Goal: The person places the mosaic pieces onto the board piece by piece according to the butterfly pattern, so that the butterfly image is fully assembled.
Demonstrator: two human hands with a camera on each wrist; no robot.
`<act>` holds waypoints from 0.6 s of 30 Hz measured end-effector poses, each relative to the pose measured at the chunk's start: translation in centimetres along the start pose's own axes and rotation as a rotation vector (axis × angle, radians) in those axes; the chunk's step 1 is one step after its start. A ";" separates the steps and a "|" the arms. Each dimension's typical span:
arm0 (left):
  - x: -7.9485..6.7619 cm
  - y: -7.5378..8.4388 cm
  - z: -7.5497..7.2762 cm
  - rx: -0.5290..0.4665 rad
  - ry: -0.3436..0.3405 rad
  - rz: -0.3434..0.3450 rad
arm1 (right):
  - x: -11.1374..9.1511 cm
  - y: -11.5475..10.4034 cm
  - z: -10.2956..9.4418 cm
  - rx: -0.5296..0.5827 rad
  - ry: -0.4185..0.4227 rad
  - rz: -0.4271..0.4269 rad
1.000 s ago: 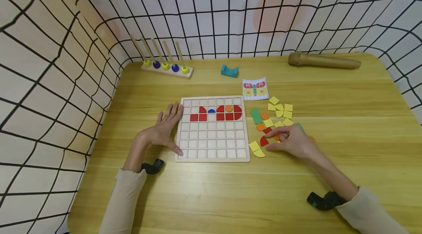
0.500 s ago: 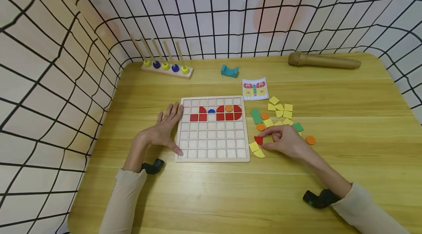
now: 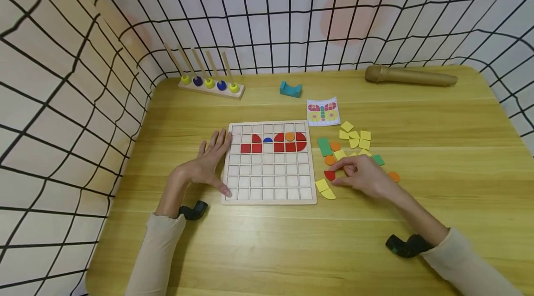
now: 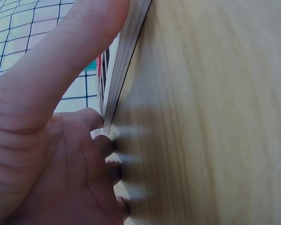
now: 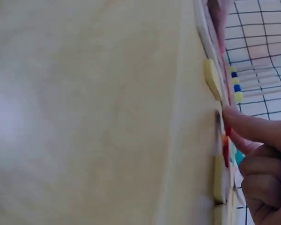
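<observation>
Red piece [image 3: 329,175], right of the grid board [image 3: 269,202], had passed from loose to pinched between 2 digits of your right hand [image 3: 364,176], seemingly ready to lift, while your left hand [image 3: 205,164], fingers spread, touched the board's edge.

Stretching forward with left forearm [image 3: 168,199], cocked inward at left wrist [image 3: 179,176]. Spreading left hand [image 3: 206,164] wide, with left fingers [image 3: 216,142] fanned and left thumb [image 3: 219,185] well apart. Slanting inward with right forearm [image 3: 419,217], nearly straight at right wrist [image 3: 398,195]. Pinching at right hand [image 3: 365,175] between right thumb [image 5: 260,129] and index finger [image 3: 346,161], with remaining fingers [image 5: 263,182] curled toward palm.
</observation>
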State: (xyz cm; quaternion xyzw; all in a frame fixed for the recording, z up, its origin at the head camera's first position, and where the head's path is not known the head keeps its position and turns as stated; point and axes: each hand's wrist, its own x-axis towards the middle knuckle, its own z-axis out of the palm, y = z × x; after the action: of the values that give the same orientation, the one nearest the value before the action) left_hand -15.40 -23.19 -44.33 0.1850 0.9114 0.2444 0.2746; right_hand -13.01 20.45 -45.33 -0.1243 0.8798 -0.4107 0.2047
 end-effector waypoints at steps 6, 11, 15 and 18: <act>-0.1 0.1 0.0 -0.007 0.000 -0.003 | 0.7 -1.3 -1.4 -0.014 0.017 -0.011; -0.1 0.1 0.0 -0.005 0.004 -0.009 | 3.0 -3.4 -0.6 0.022 -0.009 -0.058; -0.2 0.1 0.0 -0.002 0.007 -0.011 | 5.6 -5.9 1.4 0.042 -0.036 -0.078; -0.1 0.1 0.0 -0.001 0.011 -0.007 | 7.8 -8.1 3.3 0.078 -0.053 -0.089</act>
State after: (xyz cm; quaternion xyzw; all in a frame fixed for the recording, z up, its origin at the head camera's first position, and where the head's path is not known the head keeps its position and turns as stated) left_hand -15.29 -23.17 -44.23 0.1803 0.9133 0.2451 0.2707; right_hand -18.02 10.10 -42.95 -0.1658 0.8510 -0.4500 0.2142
